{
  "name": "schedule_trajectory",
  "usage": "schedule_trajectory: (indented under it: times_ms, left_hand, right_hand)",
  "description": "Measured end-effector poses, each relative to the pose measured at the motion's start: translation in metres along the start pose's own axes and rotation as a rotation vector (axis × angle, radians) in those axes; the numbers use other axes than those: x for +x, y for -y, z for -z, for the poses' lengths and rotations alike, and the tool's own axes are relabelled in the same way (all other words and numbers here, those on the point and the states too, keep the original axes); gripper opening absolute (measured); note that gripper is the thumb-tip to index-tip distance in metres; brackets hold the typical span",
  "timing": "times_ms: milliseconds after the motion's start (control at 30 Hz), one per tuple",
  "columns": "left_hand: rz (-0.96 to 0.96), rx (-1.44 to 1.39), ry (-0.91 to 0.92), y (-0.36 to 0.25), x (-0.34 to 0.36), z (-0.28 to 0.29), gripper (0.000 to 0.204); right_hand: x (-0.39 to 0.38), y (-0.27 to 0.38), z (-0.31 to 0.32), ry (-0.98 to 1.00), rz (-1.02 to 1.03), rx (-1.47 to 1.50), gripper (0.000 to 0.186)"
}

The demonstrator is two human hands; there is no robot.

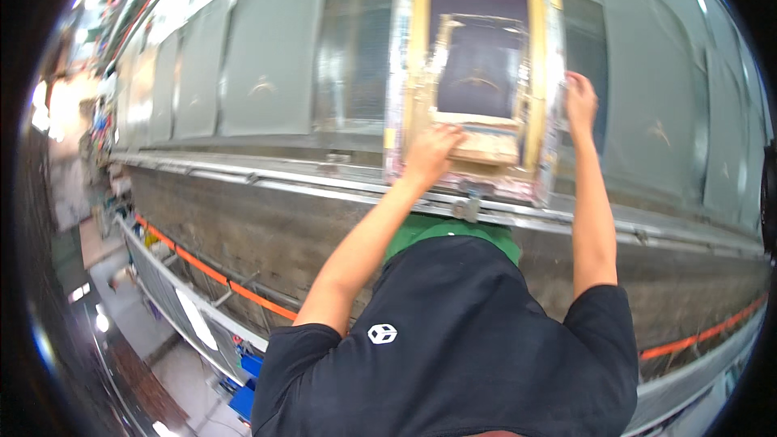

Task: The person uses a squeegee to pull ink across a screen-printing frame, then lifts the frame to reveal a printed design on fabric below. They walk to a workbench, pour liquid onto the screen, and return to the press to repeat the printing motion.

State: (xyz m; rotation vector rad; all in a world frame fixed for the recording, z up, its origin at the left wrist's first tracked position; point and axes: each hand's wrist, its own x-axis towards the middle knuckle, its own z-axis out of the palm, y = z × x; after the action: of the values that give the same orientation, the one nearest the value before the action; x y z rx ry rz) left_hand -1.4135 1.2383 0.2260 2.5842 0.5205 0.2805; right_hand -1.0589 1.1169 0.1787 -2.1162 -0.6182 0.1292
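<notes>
A screen printing frame (394, 73) with a metal rim and tan tape inside it lies on the long table in front of me. Its dark mesh (477, 69) shows through the middle. My left hand (435, 152) reaches inside the near part of the frame, its fingers closed on the left end of a wooden squeegee (490, 148). My right hand (581, 105) has its fingers curled at the frame's outer right edge. Motion smears both hands a little.
Grey-green fabric panels (271, 65) with small printed marks lie along the table to the left, and a similar panel (651, 105) to the right. A metal rail (299, 180) runs along the near edge, with a clamp (467, 206) below the frame. Orange piping (206, 267) lies behind my left side.
</notes>
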Motion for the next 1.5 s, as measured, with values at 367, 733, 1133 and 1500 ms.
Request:
schedule_trajectory:
  times_ms: [367,733,1133,1500]
  left_hand:
    - [0.087,-0.062,-0.112,0.019,-0.029,0.138,0.054]
    - [0.132,0.032,-0.076,0.063,-0.003,0.138,0.047]
    - [0.066,0.068,-0.124,0.077,-0.011,0.143,0.057]
    - [-0.009,0.104,-0.046,0.085,-0.014,0.144,0.045]
  right_hand:
    - [-0.015,0.183,-0.027,-0.012,-0.067,0.188,0.023]
    - [-0.002,0.157,-0.085,0.038,-0.128,0.232,0.021]
    - [0.009,0.124,-0.104,-0.034,0.006,0.111,0.026]
    - [0.015,0.173,-0.075,0.258,-0.113,-0.21,0.026]
